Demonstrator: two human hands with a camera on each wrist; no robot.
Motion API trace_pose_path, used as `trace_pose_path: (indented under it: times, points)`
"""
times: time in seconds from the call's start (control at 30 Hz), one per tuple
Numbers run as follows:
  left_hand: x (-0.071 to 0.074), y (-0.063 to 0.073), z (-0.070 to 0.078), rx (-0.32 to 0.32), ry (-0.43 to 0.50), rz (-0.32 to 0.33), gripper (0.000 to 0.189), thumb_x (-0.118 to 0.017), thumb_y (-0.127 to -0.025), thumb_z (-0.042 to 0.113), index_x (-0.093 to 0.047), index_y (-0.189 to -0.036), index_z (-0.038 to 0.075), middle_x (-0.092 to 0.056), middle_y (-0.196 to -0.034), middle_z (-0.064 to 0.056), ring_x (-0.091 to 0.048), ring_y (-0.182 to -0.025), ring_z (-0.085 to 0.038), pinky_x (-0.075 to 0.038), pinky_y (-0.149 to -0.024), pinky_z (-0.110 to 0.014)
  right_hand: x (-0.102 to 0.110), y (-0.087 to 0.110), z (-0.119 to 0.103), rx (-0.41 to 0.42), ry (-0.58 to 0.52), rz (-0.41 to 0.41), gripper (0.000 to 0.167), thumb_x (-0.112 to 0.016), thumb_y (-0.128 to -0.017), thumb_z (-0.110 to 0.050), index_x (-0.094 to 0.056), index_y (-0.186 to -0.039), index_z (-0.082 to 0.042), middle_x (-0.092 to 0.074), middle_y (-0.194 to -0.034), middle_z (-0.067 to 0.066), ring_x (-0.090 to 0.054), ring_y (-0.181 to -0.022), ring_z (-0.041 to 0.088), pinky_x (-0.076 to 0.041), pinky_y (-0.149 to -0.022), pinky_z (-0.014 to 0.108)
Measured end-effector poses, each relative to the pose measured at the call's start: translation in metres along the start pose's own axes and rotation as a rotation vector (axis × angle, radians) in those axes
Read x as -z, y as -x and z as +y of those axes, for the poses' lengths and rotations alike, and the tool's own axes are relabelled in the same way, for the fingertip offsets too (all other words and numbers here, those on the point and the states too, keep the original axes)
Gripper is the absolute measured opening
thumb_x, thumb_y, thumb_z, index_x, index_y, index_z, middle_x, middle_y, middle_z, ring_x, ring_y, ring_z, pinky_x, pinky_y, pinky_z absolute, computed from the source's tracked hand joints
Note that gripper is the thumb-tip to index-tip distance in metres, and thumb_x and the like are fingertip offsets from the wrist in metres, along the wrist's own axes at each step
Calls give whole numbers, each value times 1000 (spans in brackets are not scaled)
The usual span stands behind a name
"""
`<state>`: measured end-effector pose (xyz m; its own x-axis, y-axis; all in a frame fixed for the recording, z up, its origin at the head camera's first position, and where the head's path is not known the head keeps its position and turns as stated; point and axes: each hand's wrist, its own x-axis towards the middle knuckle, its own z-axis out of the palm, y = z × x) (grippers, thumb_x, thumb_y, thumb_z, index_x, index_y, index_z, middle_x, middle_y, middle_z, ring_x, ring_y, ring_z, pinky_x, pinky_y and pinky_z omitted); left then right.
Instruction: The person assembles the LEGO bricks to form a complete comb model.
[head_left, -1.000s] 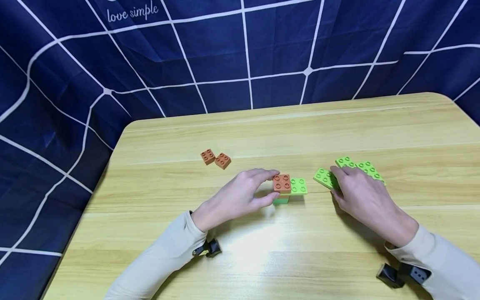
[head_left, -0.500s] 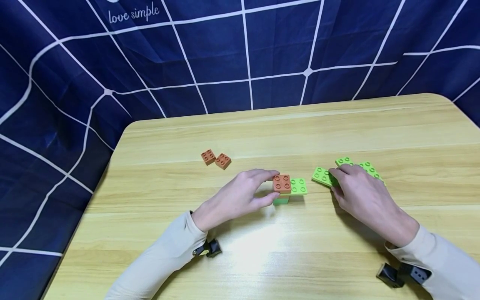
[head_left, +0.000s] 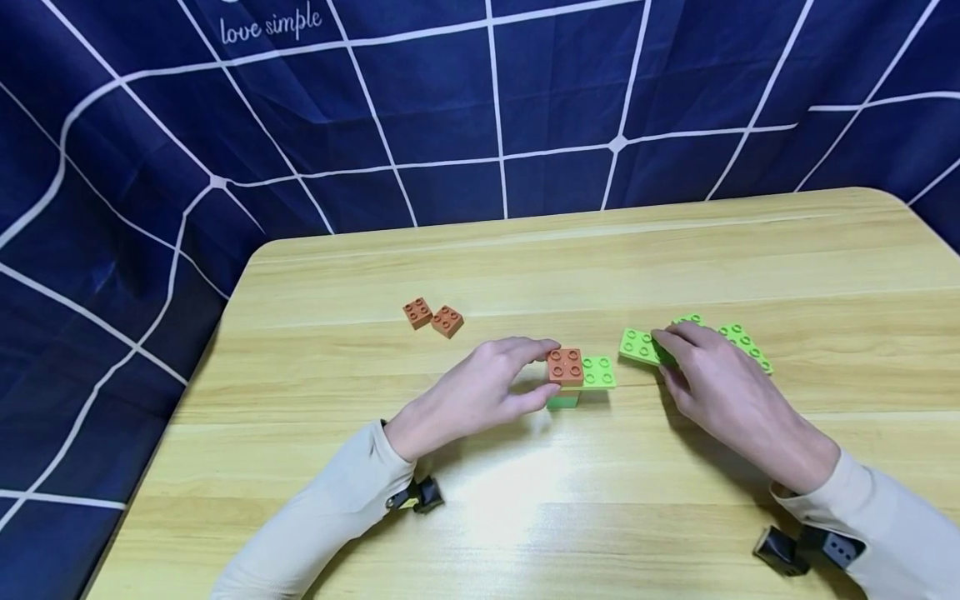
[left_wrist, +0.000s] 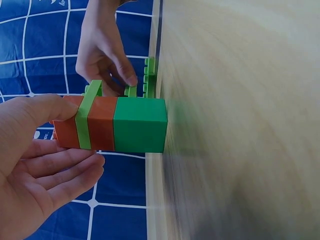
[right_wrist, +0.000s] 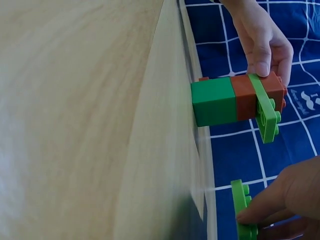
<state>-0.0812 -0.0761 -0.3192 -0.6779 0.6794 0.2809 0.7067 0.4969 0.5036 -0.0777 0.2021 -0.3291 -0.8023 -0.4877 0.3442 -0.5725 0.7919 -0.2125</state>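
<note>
A person's left hand (head_left: 491, 379) held the upper brown block (head_left: 565, 367) of a small stack between thumb and forefinger, the remaining fingers extended alongside. The stack stood upright on a pale wooden table (head_left: 375, 542): a dark green block (left_wrist: 141, 125) at the base, the lower brown block (left_wrist: 101, 123) above it, then a bright green plate (head_left: 598, 372), with the upper brown block on top. The plate jutted out toward the person's right, its exposed studs facing up.

Just beyond that overhang, the right hand (head_left: 716, 387) pinched a loose green plate (head_left: 637, 343) between thumb and fingers. The loose plate was near the stack but apart from it, studs upward; whether it touched the pieces behind it could not be told. Two further green plates, a far one (head_left: 688, 319) and a right-hand one (head_left: 753, 350), sat beyond the right hand, partly hidden by it.

Across the table to the left, two brown blocks (head_left: 447, 321) lay close together, studs up. Both forearms were in light sleeves (head_left: 322, 508), with black devices (head_left: 427, 494) at the wrists. A dark blue curtain (head_left: 562, 92) with white lines and the words "love simple" hung behind the table.
</note>
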Motion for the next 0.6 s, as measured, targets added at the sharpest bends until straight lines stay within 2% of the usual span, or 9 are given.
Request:
trace_pose_path:
  times: [0.37,0.6]
  points:
    - [-1,0,-2,6,3,-9,44,-66,-92,22,-58,-126,-5,-65,-120,-17,-63,-110,-23,-49,-95,-21,-1,-3,-4,7,-17,3,45,-71,-74,11,-59,-117,14,-61,-105,27,-64,-88,41,-56,-69,53]
    - [-1,0,-1,8,3,-12,45,-66,-92,22,-57,-127,-5,-65,-121,-17,-63,-111,-23,-49,-95,-21,-3,-3,-6,25,-12,-6,43,-70,-75,12,-58,-116,14,-61,-105,28,-64,-88,44,-56,-67,55]
